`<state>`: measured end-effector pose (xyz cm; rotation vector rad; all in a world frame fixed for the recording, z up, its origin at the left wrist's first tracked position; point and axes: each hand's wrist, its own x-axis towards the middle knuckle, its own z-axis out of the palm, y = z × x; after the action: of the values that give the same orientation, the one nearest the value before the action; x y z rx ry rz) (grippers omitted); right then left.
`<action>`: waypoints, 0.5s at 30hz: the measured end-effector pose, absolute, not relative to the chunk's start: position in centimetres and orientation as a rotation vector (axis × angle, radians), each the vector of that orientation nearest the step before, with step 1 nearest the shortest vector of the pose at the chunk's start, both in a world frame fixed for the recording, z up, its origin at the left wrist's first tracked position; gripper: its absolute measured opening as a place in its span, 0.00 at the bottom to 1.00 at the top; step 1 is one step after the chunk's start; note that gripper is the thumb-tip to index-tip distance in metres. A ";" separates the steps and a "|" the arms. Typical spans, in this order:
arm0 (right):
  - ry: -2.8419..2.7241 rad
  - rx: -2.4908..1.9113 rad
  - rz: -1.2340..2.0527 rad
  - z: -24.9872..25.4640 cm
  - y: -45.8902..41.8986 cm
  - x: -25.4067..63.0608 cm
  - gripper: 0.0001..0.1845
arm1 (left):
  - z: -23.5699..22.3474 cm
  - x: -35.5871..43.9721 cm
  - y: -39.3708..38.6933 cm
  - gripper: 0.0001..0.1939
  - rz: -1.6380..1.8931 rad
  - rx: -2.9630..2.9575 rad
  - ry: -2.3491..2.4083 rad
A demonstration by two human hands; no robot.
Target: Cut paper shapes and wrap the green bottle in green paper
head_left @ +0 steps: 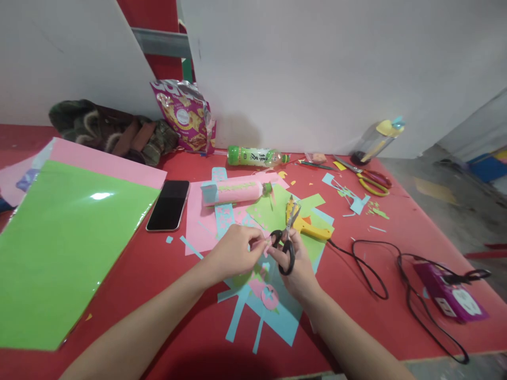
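My left hand [237, 250] is closed in a pinch on a small pink piece of paper [266, 249], partly hidden by the fingers. My right hand [297, 266] is wrapped round black-handled scissors [291, 224], whose blades point up and away from me; its fingertips meet the left hand's at the pink piece. Beneath both hands lie blue, green and pink paper sheets [285, 322] with cut strips and a round pink cutout [270, 297]. Just beyond are a yellow glue gun [312, 228] and a bottle wrapped in pink paper [237, 192], lying on its side.
A phone [168, 206] and large green sheets in clear film [75, 237] lie left. At the back are a snack bag [186, 116], a green-labelled bottle [255, 157] and yellow-and-red scissors [370, 179]. A black cord [368, 274] and purple box [451, 293] lie right.
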<state>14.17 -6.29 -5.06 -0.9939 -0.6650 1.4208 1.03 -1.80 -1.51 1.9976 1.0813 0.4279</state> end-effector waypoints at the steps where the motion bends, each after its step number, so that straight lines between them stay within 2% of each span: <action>1: -0.661 -0.999 1.421 -5.1 -6.3 14.2 0.19 | -1.6 1.1 -1.9 0.12 0.425 2.006 1.085; 15: -0.599 -1.033 1.285 -5.3 -6.1 14.3 0.18 | -2.2 2.0 -2.3 0.13 0.545 1.926 1.085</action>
<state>14.34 -6.15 -5.29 -1.0330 -0.5988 1.2852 1.95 -2.29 -2.20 1.9256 1.0855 0.5451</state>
